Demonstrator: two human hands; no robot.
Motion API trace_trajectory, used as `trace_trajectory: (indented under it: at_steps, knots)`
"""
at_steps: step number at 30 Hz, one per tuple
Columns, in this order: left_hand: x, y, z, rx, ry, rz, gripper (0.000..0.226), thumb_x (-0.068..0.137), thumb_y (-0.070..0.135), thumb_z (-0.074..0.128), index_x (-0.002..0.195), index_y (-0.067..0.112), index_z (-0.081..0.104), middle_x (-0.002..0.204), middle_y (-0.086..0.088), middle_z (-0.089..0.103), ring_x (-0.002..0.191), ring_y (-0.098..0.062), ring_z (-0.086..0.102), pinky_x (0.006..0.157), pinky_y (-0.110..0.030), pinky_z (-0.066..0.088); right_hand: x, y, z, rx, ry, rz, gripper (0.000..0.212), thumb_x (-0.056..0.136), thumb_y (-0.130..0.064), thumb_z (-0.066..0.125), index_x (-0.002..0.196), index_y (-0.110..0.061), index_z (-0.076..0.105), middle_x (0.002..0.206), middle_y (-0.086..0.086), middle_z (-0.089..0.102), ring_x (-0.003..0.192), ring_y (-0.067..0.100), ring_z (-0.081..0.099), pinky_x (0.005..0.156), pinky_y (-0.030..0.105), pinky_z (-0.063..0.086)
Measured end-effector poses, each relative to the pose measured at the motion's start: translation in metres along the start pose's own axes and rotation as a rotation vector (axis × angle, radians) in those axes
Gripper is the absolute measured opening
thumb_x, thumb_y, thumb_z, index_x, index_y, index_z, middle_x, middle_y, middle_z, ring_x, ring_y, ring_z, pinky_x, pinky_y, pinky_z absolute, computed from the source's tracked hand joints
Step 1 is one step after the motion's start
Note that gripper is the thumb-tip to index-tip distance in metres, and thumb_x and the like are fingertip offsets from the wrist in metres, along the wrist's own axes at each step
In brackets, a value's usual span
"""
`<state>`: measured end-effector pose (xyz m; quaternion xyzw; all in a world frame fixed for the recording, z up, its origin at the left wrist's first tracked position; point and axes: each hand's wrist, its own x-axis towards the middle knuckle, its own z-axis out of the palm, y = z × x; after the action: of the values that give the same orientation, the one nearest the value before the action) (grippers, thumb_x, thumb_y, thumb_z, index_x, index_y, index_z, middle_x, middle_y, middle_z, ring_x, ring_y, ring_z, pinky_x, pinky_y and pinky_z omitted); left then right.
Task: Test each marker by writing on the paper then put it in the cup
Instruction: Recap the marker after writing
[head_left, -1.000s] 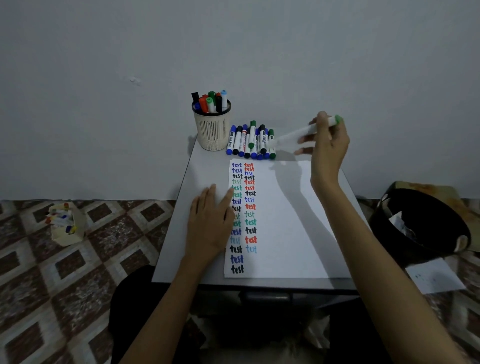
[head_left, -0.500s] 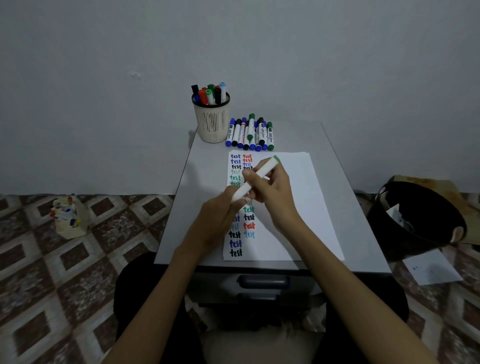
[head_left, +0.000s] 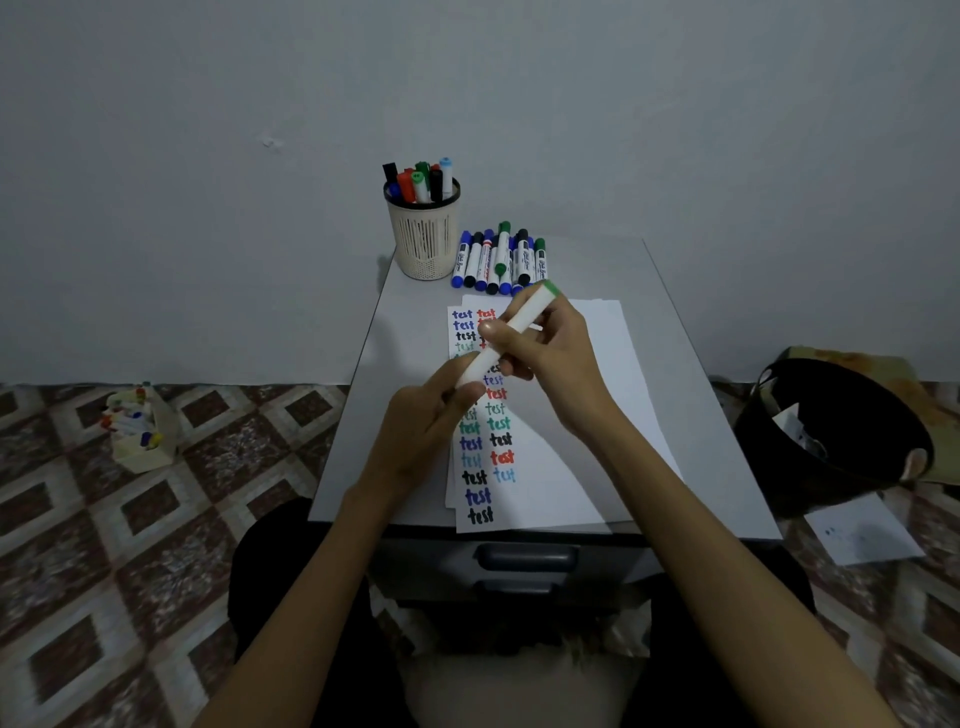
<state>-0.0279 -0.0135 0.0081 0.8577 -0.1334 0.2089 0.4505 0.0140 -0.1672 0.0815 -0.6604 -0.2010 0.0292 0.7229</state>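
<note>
Green-ended marker (head_left: 527, 309), white barrel, tilted: the right hand (head_left: 556, 351) clasped its middle and the left hand (head_left: 421, 423) pinched its lower end. Directly under the grip lay the paper (head_left: 597, 405), which bore two columns of "test" in several colours. Just beyond the grip, a row of loose markers (head_left: 498, 260) lay on the table (head_left: 670, 332). Left of that row stood the cup (head_left: 425, 244), holding markers upright. Well to the right of the grip, a black bin (head_left: 831, 441) stood on the floor.

The right hand (head_left: 556, 358) has brought the green marker (head_left: 527, 310) in over the paper (head_left: 613, 410). The left hand (head_left: 415, 436) has lifted off it and now grips the marker's lower end.
</note>
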Motion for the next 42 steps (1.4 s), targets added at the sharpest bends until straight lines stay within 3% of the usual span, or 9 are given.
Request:
trace_trajectory:
  at_steps: [4,6,9,14,19,27,31,37,42]
  knots:
    - [0.002,-0.002,-0.001,0.165,0.078,-0.004,0.045,0.091,0.053,0.037,0.126,0.026,0.045,0.079,0.009,0.063,0.063,0.001,0.062,0.05,-0.014,0.047,0.0,-0.002,-0.016,0.1,0.145,-0.019,0.022,0.082,0.001,0.07,0.081,-0.006,0.049,0.068,0.008,0.058,0.046,0.011,0.05,0.042,0.017,0.04]
    - [0.004,-0.007,0.0,0.206,0.095,-0.025,0.04,0.088,0.051,0.043,0.121,0.029,0.048,0.08,0.008,0.06,0.065,-0.005,0.059,0.057,-0.027,0.052,-0.002,0.002,-0.028,0.264,0.272,-0.025,0.022,0.082,0.003,0.067,0.076,-0.01,0.049,0.065,0.003,0.057,0.045,0.01,0.045,0.039,0.018,0.035]
    - [0.006,-0.015,0.004,0.257,0.003,-0.021,0.04,0.08,0.043,0.053,0.116,0.026,0.055,0.086,0.009,0.05,0.076,-0.01,0.049,0.073,-0.046,0.049,-0.012,0.007,-0.038,0.46,0.379,0.014,0.011,0.088,0.0,0.058,0.096,-0.007,0.059,0.074,0.004,0.06,0.049,0.011,0.049,0.042,0.019,0.039]
    - [0.008,-0.02,0.009,0.255,-0.015,-0.111,0.035,0.085,0.038,0.051,0.116,0.023,0.055,0.092,0.007,0.045,0.083,-0.016,0.055,0.077,-0.045,0.051,-0.041,0.013,-0.033,0.539,0.295,0.165,0.018,0.096,-0.007,0.05,0.108,-0.004,0.063,0.102,0.011,0.074,0.094,0.021,0.071,0.067,0.026,0.057]
    - [0.007,-0.023,0.015,0.244,0.01,-0.16,0.032,0.092,0.041,0.041,0.116,0.022,0.053,0.099,0.004,0.047,0.085,-0.018,0.059,0.074,-0.042,0.054,-0.064,0.035,-0.024,0.348,0.266,0.172,0.017,0.084,0.01,0.063,0.1,0.008,0.063,0.108,0.019,0.07,0.099,0.03,0.069,0.07,0.028,0.058]
    - [0.006,-0.02,0.012,0.342,-0.073,-0.155,0.042,0.083,0.031,0.047,0.121,0.018,0.053,0.111,-0.004,0.054,0.101,-0.019,0.053,0.09,-0.041,0.044,-0.056,0.037,-0.027,0.234,0.269,0.136,0.012,0.085,0.011,0.06,0.093,0.002,0.058,0.096,0.029,0.062,0.068,0.022,0.066,0.059,0.027,0.056]
    - [0.007,-0.02,0.011,0.376,-0.085,-0.148,0.042,0.082,0.035,0.05,0.12,0.019,0.054,0.114,-0.002,0.054,0.102,-0.018,0.052,0.091,-0.038,0.042,-0.056,0.036,-0.025,0.258,0.216,0.147,0.011,0.086,0.009,0.061,0.092,0.001,0.056,0.101,0.026,0.065,0.083,0.034,0.069,0.063,0.039,0.061]
    - [0.007,-0.02,0.012,0.41,-0.082,-0.142,0.044,0.082,0.038,0.05,0.121,0.017,0.055,0.114,-0.004,0.053,0.102,-0.019,0.051,0.088,-0.033,0.038,-0.057,0.034,0.001,0.105,0.157,0.163,0.026,0.078,0.005,0.073,0.071,-0.003,0.049,0.052,0.014,0.053,0.039,0.019,0.051,0.04,0.023,0.042]
    - [0.007,-0.018,0.012,0.408,-0.083,-0.14,0.041,0.083,0.035,0.051,0.12,0.016,0.056,0.114,-0.006,0.054,0.102,-0.02,0.052,0.088,-0.033,0.037,-0.059,0.049,0.009,-0.085,0.188,0.157,0.03,0.074,0.01,0.067,0.063,-0.006,0.044,0.052,0.009,0.044,0.046,0.018,0.043,0.046,0.024,0.038]
